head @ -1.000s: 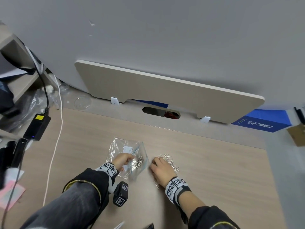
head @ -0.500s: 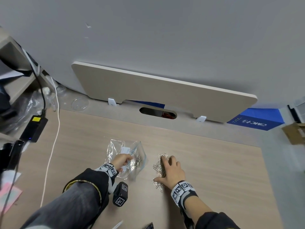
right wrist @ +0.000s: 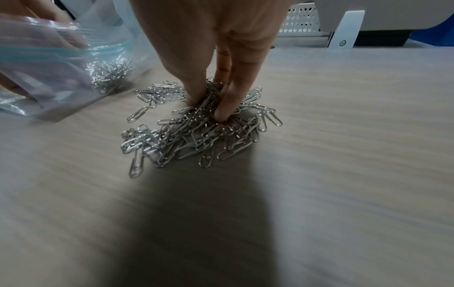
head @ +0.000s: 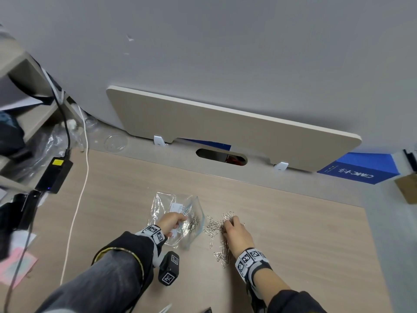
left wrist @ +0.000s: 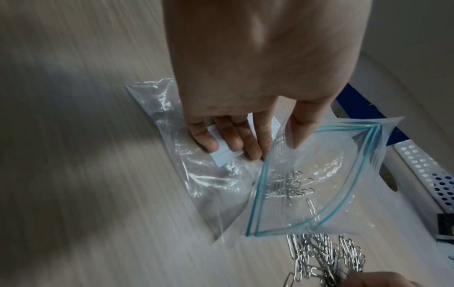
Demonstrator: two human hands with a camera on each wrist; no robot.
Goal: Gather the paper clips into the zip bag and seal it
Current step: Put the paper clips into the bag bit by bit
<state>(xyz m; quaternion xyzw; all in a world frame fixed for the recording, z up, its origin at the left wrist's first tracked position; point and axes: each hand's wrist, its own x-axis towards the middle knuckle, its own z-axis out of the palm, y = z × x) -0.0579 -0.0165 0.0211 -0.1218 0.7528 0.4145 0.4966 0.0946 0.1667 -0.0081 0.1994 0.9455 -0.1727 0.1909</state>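
Observation:
A clear zip bag [head: 165,205] with a teal zip line lies on the wooden table [head: 293,233]. My left hand [head: 180,221] holds its mouth open toward the right: the thumb lifts the upper lip [left wrist: 343,136] and the fingers [left wrist: 221,139] press the lower side. A small bunch of silver paper clips [left wrist: 292,186] lies inside the bag. Just right of the mouth sits a loose pile of paper clips [right wrist: 196,134]. My right hand [head: 228,222] reaches down into it, thumb and fingers [right wrist: 226,104] pinching a cluster of clips.
A black power adapter [head: 54,175] with a black and a white cable [head: 79,199] lies at the left. A beige board [head: 225,129] leans on the wall behind, with a blue box [head: 356,172] at the right. A pink paper [head: 15,267] lies near left.
Half a second ago my right hand lay flat and spread on the pile. Its fingers have now drawn together around clips. The left hand still holds the bag open.

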